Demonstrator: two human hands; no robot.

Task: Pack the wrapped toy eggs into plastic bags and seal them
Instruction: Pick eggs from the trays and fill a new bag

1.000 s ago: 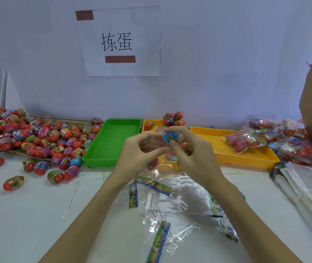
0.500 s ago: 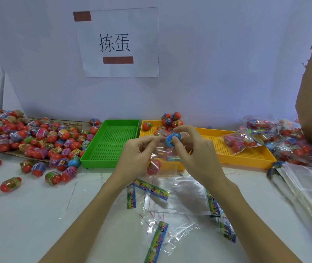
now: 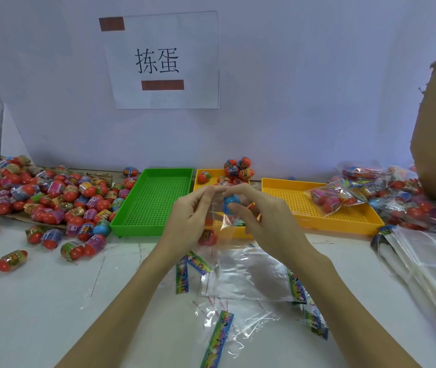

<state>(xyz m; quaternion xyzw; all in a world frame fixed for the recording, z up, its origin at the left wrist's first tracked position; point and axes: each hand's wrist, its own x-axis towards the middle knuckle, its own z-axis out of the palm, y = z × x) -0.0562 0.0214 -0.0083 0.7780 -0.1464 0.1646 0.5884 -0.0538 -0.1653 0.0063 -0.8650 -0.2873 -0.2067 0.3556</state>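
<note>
Hands: our left hand (image 3: 193, 211) pinches the clear plastic bag (image 3: 218, 216) mouth up; our right hand (image 3: 254, 211) grips the blue wrapped toy egg (image 3: 229, 203) at it — ready to drop in.
Bag: held above the white worktop (image 3: 39, 301) so eggs settle — one red egg (image 3: 207, 237) shows low in it.

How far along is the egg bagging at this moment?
Done: filled bags piled right. In hand: left hand holds a clear bag while right hand feeds in a blue egg. Left: big pile of loose eggs, unused empty bags.
</note>
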